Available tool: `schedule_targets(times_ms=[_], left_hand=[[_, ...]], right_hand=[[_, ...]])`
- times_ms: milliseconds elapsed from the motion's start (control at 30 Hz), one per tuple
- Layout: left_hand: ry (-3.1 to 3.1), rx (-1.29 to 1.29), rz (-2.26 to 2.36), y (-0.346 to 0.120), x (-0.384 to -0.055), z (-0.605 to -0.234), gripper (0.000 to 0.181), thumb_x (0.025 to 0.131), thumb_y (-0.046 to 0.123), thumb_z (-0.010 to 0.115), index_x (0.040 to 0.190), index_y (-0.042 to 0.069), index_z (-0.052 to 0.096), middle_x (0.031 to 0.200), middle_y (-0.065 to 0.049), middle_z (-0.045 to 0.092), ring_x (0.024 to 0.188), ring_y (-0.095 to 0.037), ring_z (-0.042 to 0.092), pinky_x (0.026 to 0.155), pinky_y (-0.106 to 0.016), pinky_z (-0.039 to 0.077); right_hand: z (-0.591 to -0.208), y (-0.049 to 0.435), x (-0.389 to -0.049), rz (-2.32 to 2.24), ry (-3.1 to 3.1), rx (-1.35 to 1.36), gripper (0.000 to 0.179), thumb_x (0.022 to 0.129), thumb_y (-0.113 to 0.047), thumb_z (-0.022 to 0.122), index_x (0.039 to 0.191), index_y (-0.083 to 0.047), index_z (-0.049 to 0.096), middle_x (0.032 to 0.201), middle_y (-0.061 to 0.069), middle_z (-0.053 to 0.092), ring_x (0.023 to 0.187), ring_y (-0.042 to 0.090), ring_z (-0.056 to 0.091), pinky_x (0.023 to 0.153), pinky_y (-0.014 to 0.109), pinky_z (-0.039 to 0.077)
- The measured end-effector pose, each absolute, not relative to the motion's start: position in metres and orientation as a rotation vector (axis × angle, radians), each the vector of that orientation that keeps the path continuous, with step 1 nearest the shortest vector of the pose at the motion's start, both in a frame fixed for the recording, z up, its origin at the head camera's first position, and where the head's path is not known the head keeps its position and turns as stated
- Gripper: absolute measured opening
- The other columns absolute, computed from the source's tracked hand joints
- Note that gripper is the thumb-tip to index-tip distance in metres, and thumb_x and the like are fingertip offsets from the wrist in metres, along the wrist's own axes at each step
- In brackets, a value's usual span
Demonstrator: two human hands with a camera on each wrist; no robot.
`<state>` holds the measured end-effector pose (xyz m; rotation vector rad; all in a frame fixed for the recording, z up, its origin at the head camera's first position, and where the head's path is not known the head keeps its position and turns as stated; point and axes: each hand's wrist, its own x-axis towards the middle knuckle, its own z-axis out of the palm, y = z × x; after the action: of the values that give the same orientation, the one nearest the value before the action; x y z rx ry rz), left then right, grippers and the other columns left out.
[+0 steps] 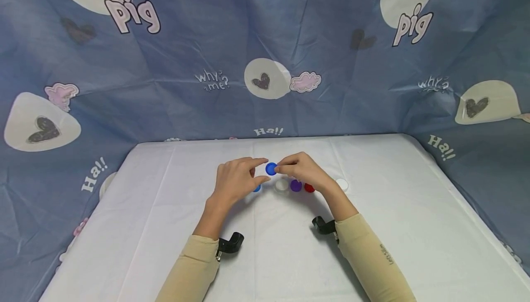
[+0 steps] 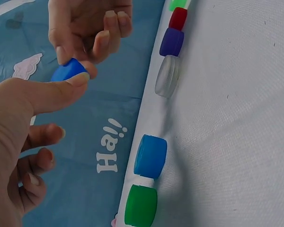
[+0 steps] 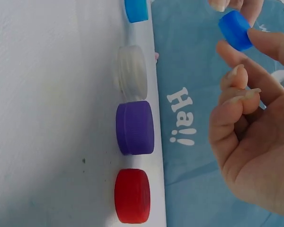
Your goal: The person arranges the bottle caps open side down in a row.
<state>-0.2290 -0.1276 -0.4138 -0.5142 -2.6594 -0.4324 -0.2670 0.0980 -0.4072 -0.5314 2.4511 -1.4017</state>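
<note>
Thumb and forefinger of my right hand (image 1: pixel 304 169) pinch a dark blue bottle cap (image 1: pixel 271 169), held up above the white table. In the right wrist view, the same blue cap (image 3: pixel 235 30) sits between those two fingertips. My left hand (image 1: pixel 236 177) faces it from the other side, thumb and forefinger spread apart around the cap. The left thumb (image 2: pixel 57 94) overlaps the cap in the left wrist view. Below the hands stand a lighter blue cap (image 2: pixel 150 156), a clear whitish cap (image 3: pixel 132 73), a purple cap (image 3: pixel 135 127) and a red cap (image 3: pixel 132 196) in a row.
A green cap (image 2: pixel 141 205) stands beside the lighter blue one, mostly behind the left hand in the head view. At the row's right end lies a white cap (image 1: pixel 342 184). A printed blue cloth (image 1: pixel 232 113) rises behind the white table (image 1: pixel 165 246).
</note>
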Motion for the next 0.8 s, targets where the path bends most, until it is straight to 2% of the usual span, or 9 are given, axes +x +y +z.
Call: schedule_targets(times_ms=[100,167,200,467,633,733,800], left_hand=[[-2.627,-0.551,-0.428,-0.1273,-0.2283,-0.4133,0.042,0.079,0.053,0.078,0.119,0.040,0.071,0.063,0.015,0.050,0.049,-0.005,0.039,0.043,-0.025,0.029],[-2.611,-0.571,-0.432,-0.1271,-0.2281,-0.4133,0.040,0.079,0.052,0.079,0.117,0.039,0.073,0.062,0.015,0.049,0.049,-0.005,0.038,0.042,-0.025,0.029],[-2.604,-0.579,-0.435,-0.1269,-0.2281,-0.4132,0.039,0.079,0.051,0.079,0.116,0.039,0.073,0.062,0.015,0.050,0.048,-0.004,0.038,0.042,-0.024,0.028],[-2.598,-0.604,-0.418,-0.1260,-0.2285,-0.4130,0.037,0.080,0.050,0.079,0.115,0.039,0.074,0.061,0.014,0.050,0.048,-0.005,0.037,0.042,-0.024,0.027],[-2.611,-0.602,-0.436,-0.1260,-0.2285,-0.4138,0.035,0.080,0.050,0.078,0.113,0.039,0.075,0.061,0.015,0.050,0.049,-0.005,0.039,0.043,-0.025,0.028],[-2.621,-0.577,-0.441,-0.1272,-0.2293,-0.4146,0.033,0.081,0.053,0.077,0.112,0.040,0.075,0.061,0.015,0.050,0.050,-0.005,0.040,0.043,-0.025,0.029],[-2.629,-0.554,-0.441,-0.1285,-0.2300,-0.4149,0.033,0.081,0.055,0.075,0.111,0.041,0.075,0.061,0.014,0.050,0.050,-0.005,0.040,0.044,-0.026,0.030]], right_hand=[[-0.4071,0.1001,-0.2669,-1.458,2.361,-0.509,0.019,0.089,-0.034,0.068,0.096,-0.020,0.079,0.059,-0.004,0.050,0.056,0.014,0.040,0.053,0.026,0.036],[-0.4073,0.1006,-0.2671,-1.474,2.323,-0.504,0.018,0.089,-0.031,0.067,0.094,-0.018,0.079,0.053,-0.004,0.038,0.052,0.015,0.036,0.052,0.027,0.033],[-0.4074,0.1006,-0.2672,-1.475,2.312,-0.502,0.019,0.089,-0.030,0.067,0.094,-0.017,0.079,0.052,-0.005,0.037,0.051,0.015,0.036,0.052,0.027,0.033],[-0.4096,0.0998,-0.2690,-1.465,2.276,-0.523,0.031,0.090,-0.027,0.063,0.100,0.001,0.074,0.052,-0.004,0.038,0.051,0.014,0.036,0.054,0.030,0.033],[-0.4099,0.1000,-0.2697,-1.448,2.270,-0.525,0.030,0.090,-0.027,0.063,0.100,-0.002,0.075,0.053,-0.004,0.040,0.051,0.014,0.037,0.055,0.029,0.033],[-0.4094,0.1002,-0.2701,-1.419,2.288,-0.516,0.028,0.091,-0.032,0.065,0.101,-0.009,0.077,0.057,-0.002,0.042,0.053,0.015,0.038,0.055,0.029,0.034],[-0.4078,0.0999,-0.2693,-1.385,2.343,-0.527,0.027,0.090,-0.037,0.068,0.103,-0.016,0.077,0.064,-0.001,0.051,0.059,0.015,0.043,0.058,0.028,0.038]])
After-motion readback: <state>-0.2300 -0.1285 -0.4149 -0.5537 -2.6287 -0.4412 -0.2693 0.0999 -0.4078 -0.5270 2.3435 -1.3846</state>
